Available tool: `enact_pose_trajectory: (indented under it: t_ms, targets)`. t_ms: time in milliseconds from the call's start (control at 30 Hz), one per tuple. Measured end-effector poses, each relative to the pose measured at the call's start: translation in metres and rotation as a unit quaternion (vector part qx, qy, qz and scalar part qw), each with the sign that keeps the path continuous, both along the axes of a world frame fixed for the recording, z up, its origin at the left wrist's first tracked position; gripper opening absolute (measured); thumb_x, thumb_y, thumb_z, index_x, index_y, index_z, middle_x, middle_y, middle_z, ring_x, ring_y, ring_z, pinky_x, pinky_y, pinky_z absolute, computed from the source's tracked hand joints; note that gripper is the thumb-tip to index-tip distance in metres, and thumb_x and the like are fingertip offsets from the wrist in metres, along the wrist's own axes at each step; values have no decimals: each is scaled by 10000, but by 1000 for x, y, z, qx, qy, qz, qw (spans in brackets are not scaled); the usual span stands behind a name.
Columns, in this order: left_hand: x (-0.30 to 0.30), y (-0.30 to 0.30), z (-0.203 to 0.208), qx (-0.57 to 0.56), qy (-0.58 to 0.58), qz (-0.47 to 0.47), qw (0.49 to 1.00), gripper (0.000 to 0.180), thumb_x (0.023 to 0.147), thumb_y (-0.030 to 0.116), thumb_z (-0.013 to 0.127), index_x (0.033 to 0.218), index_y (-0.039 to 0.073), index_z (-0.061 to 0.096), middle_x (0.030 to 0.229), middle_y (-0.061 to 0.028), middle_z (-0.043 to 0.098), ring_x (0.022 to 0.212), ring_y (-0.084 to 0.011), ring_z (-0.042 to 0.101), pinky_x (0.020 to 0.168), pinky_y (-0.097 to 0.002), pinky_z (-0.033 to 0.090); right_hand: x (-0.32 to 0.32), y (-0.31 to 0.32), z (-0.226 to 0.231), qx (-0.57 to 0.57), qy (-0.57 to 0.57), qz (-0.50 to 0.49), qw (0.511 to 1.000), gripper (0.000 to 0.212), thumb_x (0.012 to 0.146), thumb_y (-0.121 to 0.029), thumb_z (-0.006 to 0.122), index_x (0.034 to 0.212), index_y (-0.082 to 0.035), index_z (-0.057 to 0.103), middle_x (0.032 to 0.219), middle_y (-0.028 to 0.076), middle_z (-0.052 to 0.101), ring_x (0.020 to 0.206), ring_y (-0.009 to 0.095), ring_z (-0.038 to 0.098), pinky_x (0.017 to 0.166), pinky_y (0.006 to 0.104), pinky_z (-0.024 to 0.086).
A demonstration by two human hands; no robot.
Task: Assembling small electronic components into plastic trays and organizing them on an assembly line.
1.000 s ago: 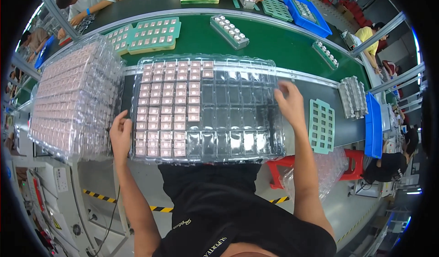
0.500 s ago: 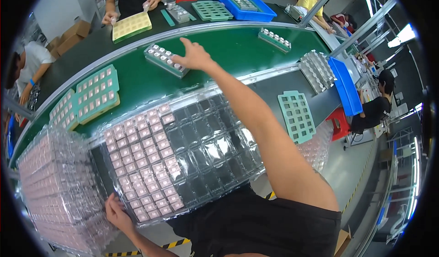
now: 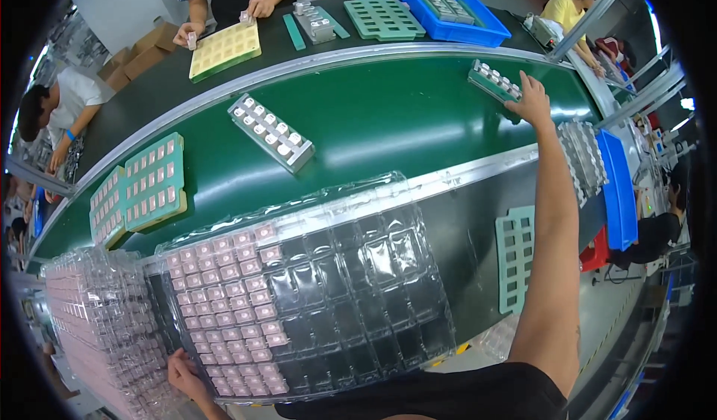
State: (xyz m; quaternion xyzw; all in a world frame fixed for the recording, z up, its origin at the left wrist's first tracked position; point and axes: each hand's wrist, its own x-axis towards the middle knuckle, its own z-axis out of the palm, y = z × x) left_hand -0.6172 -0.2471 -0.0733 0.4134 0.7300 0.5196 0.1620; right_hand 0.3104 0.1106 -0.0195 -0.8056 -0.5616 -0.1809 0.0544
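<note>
My right hand reaches across the green conveyor belt to a narrow holder with white-topped pieces. Its thumb and fingers are apart around the holder's near right end; firm contact cannot be made out. Farther left on the belt lies a grey holder with two rows of white-topped pieces, untouched. My left hand rests loosely by the left edge of a clear plastic blister tray, fingers slightly bent and apart. Small pink pieces fill the tray's left part. Beside that hand stands a tall stack of filled clear trays.
Teal trays with pink pieces lie on the belt's left. An empty-pocketed teal tray, grey moulded trays and a blue bin are at right. Across the belt, a person's hands work over a yellow tray.
My right hand has left the grey two-row holder and moved right to the narrow holder. My left hand stays by the tray's left edge. The whole view has shifted.
</note>
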Motion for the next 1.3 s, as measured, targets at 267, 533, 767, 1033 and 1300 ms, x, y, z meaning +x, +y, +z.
enact_pose_trajectory:
  t_ms: [267, 533, 767, 1033, 1300]
  targets:
    - [-48, -15, -22, 5, 15, 33, 999, 326, 1073, 251, 537, 1087, -37, 690, 650, 67, 469, 542, -5, 332, 494, -196, 230, -29, 48, 0, -110, 139, -28, 984, 894, 647, -328, 846, 1449, -165, 488, 1377, 158, 590, 1274, 401, 561, 1064, 554, 454]
    - [6, 4, 2, -3, 23, 36, 999, 311, 1071, 223, 514, 1073, -26, 701, 764, 45, 552, 612, -19, 390, 537, -202, 288, -54, 26, 9, -173, 155, 14, 973, 739, 657, -499, 799, 1212, -32, 658, 1204, 221, 689, 1139, 350, 660, 964, 436, 523]
    - [23, 7, 10, 2, -10, 18, 1000, 505, 1119, 380, 346, 1279, 5, 643, 845, -1, 631, 627, -43, 466, 535, -201, 362, -149, 19, 24, -2, 100, -26, 995, 1002, 753, -692, 739, 1488, -70, 461, 1356, 255, 595, 1268, 440, 567, 1007, 543, 490]
    - [49, 10, 38, 46, -24, -19, 998, 620, 983, 21, 418, 1589, 72, 298, 1241, -98, 591, 723, -67, 532, 578, -197, 392, -523, 50, 38, -180, 307, 321, 878, 1185, 697, -737, 723, 1556, -29, 317, 1353, 275, 610, 1236, 418, 613, 1024, 493, 501]
    - [37, 9, 30, 17, -44, -65, 997, 425, 992, -5, 486, 1408, 32, 567, 1122, -93, 642, 806, -107, 570, 722, -252, 489, -577, 44, 37, -135, 251, 256, 924, 949, 753, -347, 757, 1567, -291, 272, 1194, 211, 698, 1111, 389, 676, 917, 496, 548]
